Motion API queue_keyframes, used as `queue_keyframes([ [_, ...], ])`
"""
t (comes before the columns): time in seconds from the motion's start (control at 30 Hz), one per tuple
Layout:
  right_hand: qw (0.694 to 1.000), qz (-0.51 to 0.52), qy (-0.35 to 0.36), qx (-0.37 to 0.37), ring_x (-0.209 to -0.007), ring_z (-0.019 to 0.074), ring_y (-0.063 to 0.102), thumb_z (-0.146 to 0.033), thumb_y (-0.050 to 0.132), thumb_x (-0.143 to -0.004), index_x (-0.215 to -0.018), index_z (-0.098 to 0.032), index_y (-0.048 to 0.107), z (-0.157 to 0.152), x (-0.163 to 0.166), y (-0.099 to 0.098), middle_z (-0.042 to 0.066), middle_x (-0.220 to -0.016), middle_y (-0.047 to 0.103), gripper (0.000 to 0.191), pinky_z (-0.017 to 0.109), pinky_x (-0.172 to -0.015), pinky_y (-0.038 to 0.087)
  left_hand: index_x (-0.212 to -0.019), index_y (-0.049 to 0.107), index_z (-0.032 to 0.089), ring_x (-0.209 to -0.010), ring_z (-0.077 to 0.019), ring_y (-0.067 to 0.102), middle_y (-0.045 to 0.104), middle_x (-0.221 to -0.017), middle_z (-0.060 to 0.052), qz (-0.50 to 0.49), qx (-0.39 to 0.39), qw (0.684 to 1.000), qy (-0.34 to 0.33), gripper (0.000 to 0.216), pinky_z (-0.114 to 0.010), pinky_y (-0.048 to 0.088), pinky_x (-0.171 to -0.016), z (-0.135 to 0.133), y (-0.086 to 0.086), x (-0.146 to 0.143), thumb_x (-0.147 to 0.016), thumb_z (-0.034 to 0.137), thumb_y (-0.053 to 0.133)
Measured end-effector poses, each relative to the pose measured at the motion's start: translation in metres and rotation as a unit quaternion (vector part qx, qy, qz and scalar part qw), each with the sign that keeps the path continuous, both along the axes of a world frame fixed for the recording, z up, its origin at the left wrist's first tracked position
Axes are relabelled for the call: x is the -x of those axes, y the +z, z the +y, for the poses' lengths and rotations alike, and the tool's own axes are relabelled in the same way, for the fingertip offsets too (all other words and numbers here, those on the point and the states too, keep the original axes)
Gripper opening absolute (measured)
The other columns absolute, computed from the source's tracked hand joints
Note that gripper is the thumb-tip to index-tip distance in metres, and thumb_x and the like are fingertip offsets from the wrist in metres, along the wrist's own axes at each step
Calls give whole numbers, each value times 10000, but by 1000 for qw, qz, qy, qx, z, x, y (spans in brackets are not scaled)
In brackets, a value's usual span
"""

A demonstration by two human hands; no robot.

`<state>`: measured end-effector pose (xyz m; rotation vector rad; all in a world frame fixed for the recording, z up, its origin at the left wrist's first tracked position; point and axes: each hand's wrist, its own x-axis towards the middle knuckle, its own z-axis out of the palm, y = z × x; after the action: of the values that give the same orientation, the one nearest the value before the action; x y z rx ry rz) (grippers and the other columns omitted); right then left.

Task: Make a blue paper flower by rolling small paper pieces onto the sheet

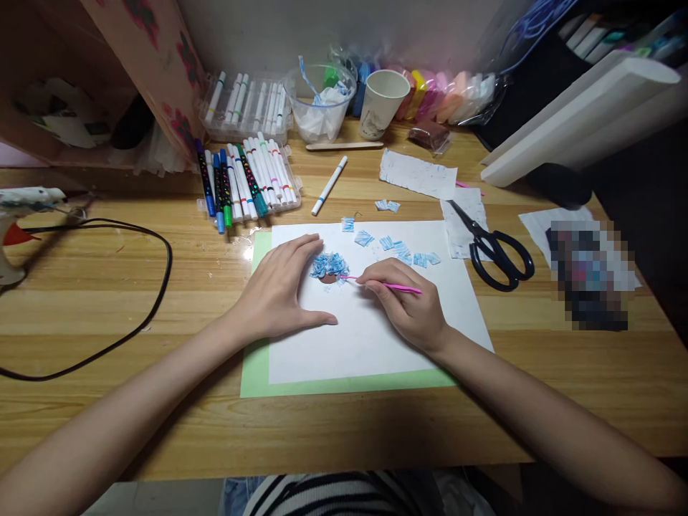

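A white sheet of paper (pixel 376 337) lies on a green sheet (pixel 258 358) on the wooden desk. My left hand (pixel 282 287) rests flat on the paper, fingers stretched out beside a cluster of small blue-and-white paper bits (pixel 329 265) stuck on a brown patch. My right hand (pixel 405 304) is closed on a thin pink stick (pixel 398 287) whose tip touches the cluster. Several loose blue-striped paper bits (pixel 400 249) lie in a row along the paper's far edge.
Black scissors (pixel 497 251) lie to the right on a paper scrap. Marker pens (pixel 244 183) in an open case, a loose white marker (pixel 329 186), a plastic bowl (pixel 321 100), a paper cup (pixel 381 100) and clay packs (pixel 446 93) stand behind. A glue gun (pixel 21 215) and black cable (pixel 134 236) lie left.
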<state>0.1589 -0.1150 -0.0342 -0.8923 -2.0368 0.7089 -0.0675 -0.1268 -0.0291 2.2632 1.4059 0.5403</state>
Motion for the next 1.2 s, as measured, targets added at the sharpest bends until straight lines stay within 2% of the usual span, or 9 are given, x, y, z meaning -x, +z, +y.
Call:
queue_keyframes([
  [0.17, 993, 42, -55, 98, -725, 149, 631, -207, 545, -897, -875, -199, 676, 0, 1, -1, 30, -811, 683, 133, 299, -662, 514, -1374, 342, 219, -1311, -325, 377, 389, -1445, -132, 2, 4, 1000, 3, 1001, -477, 327, -1073, 0, 0, 0, -555, 636, 739],
  [0.37, 964, 134, -106, 205, -694, 149, 665, -267, 593, -867, -824, -177, 709, -1, 2, -7, 31, -783, 706, 153, 297, -645, 571, -1370, 352, 228, -1307, -339, 380, 391, -1443, -128, 0, 7, 1000, 5, 991, -489, 327, -1069, 0, 1, 0, -553, 630, 743],
  [0.47, 982, 82, -106, 135, -708, 166, 671, -255, 601, -859, -837, -185, 710, -1, 2, -4, 39, -797, 721, 131, 319, -652, 565, -1368, 352, 235, -1306, -344, 380, 392, -1441, -127, -3, 7, 1000, 6, 989, -498, 328, -1066, 0, 1, 0, -550, 625, 747],
  [0.57, 999, -29, -42, -3, -752, 178, 660, -190, 566, -876, -877, -192, 687, 0, 2, 6, 49, -809, 724, 121, 333, -699, 536, -1368, 350, 231, -1307, -337, 381, 393, -1442, -128, -3, 4, 1000, 6, 995, -490, 331, -1068, 0, 1, -1, -546, 625, 749],
  [0.63, 995, -84, 9, -50, -780, 186, 642, -156, 518, -896, -918, -180, 655, 1, 2, 14, 66, -822, 711, 141, 341, -725, 521, -1368, 352, 220, -1308, -329, 382, 394, -1441, -129, -2, 2, 1000, 5, 998, -478, 330, -1073, 0, 0, -1, -547, 631, 744],
  [0.77, 985, -144, 80, -49, -839, 200, 615, -174, 472, -921, -977, -178, 614, 8, 0, 23, 89, -892, 687, 153, 357, -753, 509, -1368, 355, 208, -1311, -323, 379, 392, -1443, -130, -1, 4, 1000, 6, 998, -469, 327, -1080, -1, 1, 0, -552, 636, 739],
  [0.9, 981, -140, 122, -57, -851, 198, 632, -194, 482, -922, -992, -193, 621, 16, -2, 25, 75, -901, 703, 157, 354, -757, 516, -1368, 355, 217, -1310, -326, 381, 396, -1442, -126, -4, 4, 1000, 7, 989, -477, 327, -1080, -1, 1, 0, -554, 623, 745],
  [1.13, 996, -82, -43, 4, -681, 159, 676, -207, 589, -871, -794, -192, 680, 16, 9, 20, 18, -768, 736, 121, 284, -635, 514, -1363, 360, 224, -1304, -330, 388, 400, -1441, -126, -9, 4, 1000, 9, 981, -493, 328, -1073, -1, 0, 0, -555, 628, 741],
  [1.2, 996, -67, -63, 19, -664, 153, 673, -206, 600, -864, -771, -183, 684, 15, 12, 18, 16, -752, 733, 127, 279, -627, 514, -1361, 361, 218, -1306, -326, 386, 401, -1440, -127, -7, 3, 1000, 8, 983, -486, 327, -1077, -1, 0, 0, -554, 635, 737],
])
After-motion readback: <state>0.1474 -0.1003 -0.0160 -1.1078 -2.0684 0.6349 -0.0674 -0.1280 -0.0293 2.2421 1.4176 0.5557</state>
